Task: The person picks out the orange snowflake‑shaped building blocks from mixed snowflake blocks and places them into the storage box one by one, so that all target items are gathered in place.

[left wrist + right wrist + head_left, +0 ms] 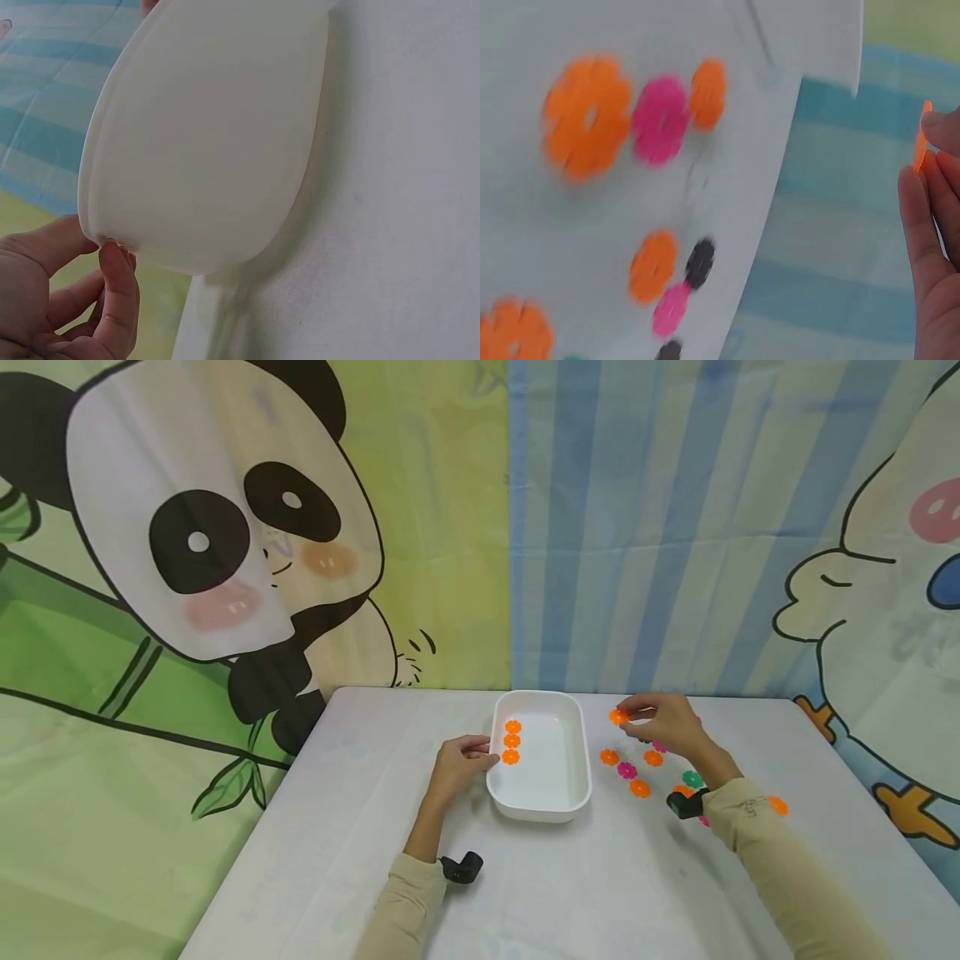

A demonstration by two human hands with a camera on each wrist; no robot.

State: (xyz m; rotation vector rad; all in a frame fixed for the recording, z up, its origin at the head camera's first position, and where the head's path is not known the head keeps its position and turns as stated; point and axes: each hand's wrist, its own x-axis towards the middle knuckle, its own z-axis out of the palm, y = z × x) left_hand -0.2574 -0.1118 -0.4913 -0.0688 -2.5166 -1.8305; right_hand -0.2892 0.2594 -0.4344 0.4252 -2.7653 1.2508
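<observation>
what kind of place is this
Probably a children's play or craft corner: cartoon panda wall hangings, a white table, a white tub and small flower-shaped plastic discs being sorted by hand.

No words, numbers or brand marks can be read anywhere. The right sleeve carries a faint small mark near the cuff, perhaps lettering, too small to make out. The backdrop bears cartoon drawings only.
</observation>
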